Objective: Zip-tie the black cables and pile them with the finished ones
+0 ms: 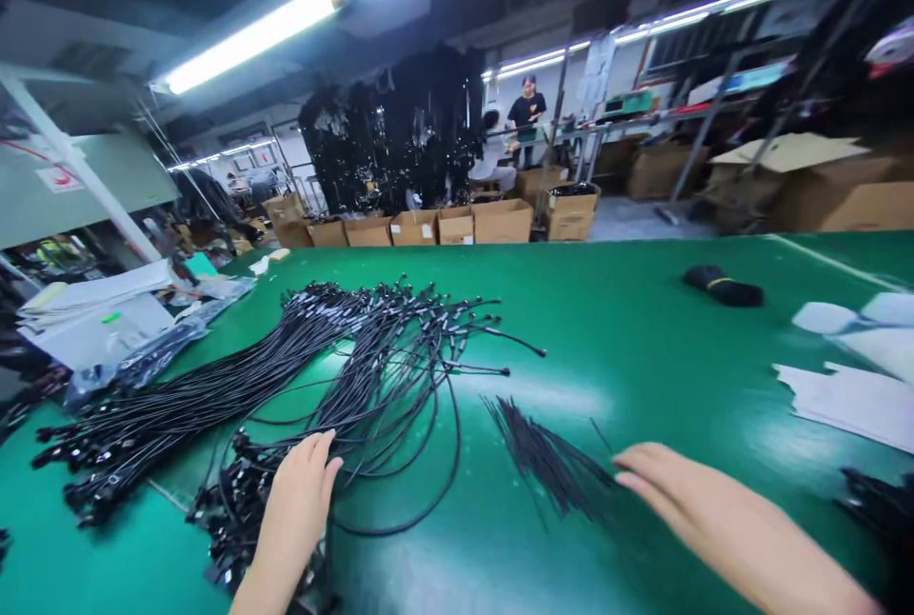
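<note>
Factory packing floor: long green worktable (pixel 643 348) heaped with black cables (pixel 300 358), cardboard boxes (pixel 457 223) lined along aisle, hanging cable racks (pixel 400 134) behind, fluorescent tubes (pixel 249 39) overhead, another worker (pixel 526 110) at far bench

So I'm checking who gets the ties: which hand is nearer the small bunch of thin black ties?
Right. The right hand has its fingertips at the edge of the black ties. The left hand rests on the cable pile, well to the ties' left.
</note>
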`<state>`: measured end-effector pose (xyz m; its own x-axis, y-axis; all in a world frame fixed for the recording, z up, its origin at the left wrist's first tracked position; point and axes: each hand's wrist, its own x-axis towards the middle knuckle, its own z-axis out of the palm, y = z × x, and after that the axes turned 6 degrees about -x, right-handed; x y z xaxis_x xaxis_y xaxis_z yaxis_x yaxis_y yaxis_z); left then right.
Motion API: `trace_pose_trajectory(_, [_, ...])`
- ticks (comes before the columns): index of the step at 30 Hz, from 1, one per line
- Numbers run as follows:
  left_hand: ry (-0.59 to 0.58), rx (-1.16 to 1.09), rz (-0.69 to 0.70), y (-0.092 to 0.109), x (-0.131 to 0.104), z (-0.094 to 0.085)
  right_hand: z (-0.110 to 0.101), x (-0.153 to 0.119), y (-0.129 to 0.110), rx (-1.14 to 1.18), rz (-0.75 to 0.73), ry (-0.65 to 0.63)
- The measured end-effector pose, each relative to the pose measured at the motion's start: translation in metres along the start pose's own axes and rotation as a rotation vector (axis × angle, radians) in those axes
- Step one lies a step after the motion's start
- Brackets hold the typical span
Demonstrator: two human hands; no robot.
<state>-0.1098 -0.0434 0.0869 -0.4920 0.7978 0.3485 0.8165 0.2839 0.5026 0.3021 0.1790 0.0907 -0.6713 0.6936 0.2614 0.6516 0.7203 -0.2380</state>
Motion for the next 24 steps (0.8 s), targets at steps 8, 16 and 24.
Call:
trace_pose_trajectory(8, [-0.034,0.291,-0.151,-0.088,0.067,-0.063,0.026,0.119,-0.139,-0.021,-0.312,-0.306])
trace_pose_trajectory(16, [0.037,0.307,0.526,-0.001,0.053,-0.107,0.037,0.173,-0.222,0.295,-0.442,-0.109])
trace_pose_trajectory(24, [0.191,0.076,0.222,0.010,0.006,-0.150,-0.015,0.219,-0.288,0.420,-0.612,0.122])
